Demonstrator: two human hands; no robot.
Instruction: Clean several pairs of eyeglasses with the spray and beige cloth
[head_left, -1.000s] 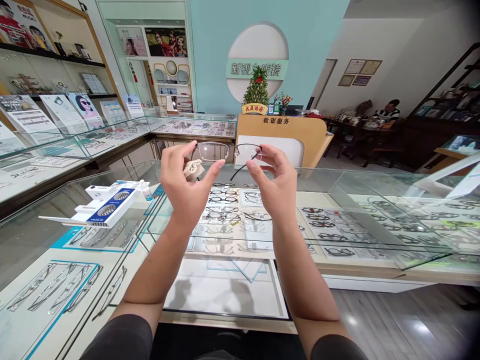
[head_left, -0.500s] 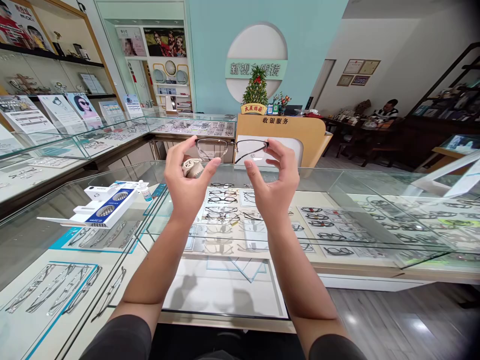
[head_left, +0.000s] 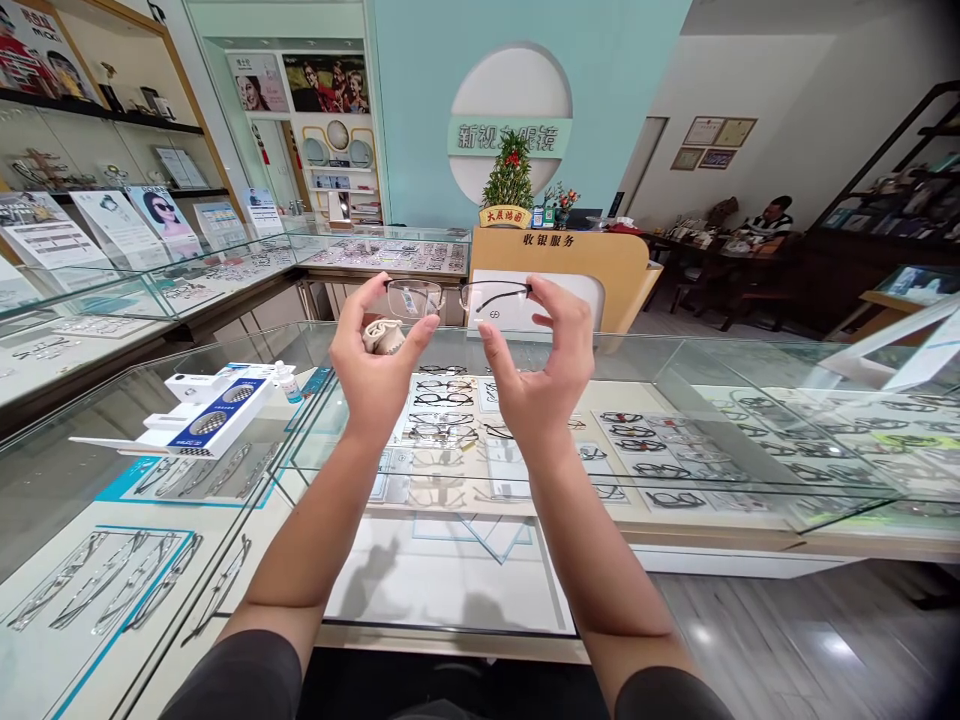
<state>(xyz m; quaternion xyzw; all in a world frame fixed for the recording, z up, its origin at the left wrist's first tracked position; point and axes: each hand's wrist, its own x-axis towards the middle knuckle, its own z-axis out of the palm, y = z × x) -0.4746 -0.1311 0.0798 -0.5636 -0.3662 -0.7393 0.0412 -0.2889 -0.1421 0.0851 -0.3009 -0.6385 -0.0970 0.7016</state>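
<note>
Held up at arm's length over the glass counter is a pair of thin-rimmed eyeglasses (head_left: 491,288) with a dark upper edge. My left hand (head_left: 373,375) pinches its left end between thumb and fingers. A crumpled beige cloth (head_left: 383,336) is tucked in the same hand's palm. At the other end, my right hand (head_left: 549,375) grips the right hinge area with its fingers, its thumb lower near the lens. One dark temple shows behind the right lens. Below the hands, several eyeglass frames (head_left: 444,392) lie inside the glass display case (head_left: 630,360).
On the counter at left stand an opened white and blue box (head_left: 217,415) and a small bottle (head_left: 287,382). More frames (head_left: 97,580) lie in the near left case. Beyond is a wooden cashier desk (head_left: 637,270) with a plant (head_left: 508,180). A person (head_left: 772,215) sits far right.
The eyeglasses have shifted slightly left and turned a little, so reflections in the left lens and the visible temple's angle differ. My right hand has moved slightly left with them.
</note>
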